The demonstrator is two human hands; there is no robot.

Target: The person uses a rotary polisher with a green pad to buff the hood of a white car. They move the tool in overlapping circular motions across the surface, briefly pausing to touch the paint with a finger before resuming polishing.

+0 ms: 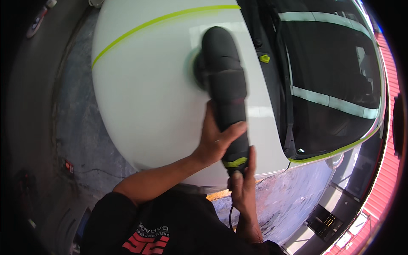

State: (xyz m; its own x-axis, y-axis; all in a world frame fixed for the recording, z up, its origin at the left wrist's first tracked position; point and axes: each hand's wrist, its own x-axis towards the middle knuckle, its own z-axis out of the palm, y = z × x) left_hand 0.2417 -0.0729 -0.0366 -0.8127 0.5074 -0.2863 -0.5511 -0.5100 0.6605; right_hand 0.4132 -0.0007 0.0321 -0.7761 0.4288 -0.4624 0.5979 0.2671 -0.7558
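Observation:
Both my hands grip a black power polisher [227, 83] that lies lengthwise over a white car hood [144, 97]. My left hand [214, 138] wraps round the middle of its body, thumb across the top. Lower down, my right hand [244, 187] holds the rear end, by the yellow-green band and the power cord [230, 216]. The polisher's round pad [197, 70] shows only partly at its left side, against the hood; the body hides the rest. A strip of yellow-green masking tape [165, 17] crosses the hood beyond the polisher.
Right of the hood is the dark windshield [331, 63], with yellow-green tape [323, 157] along its near edge. A crumpled bit of tape [264, 58] sits in the black cowl. Grey floor [85, 110] lies to the left, with a thin cable [97, 171] on it.

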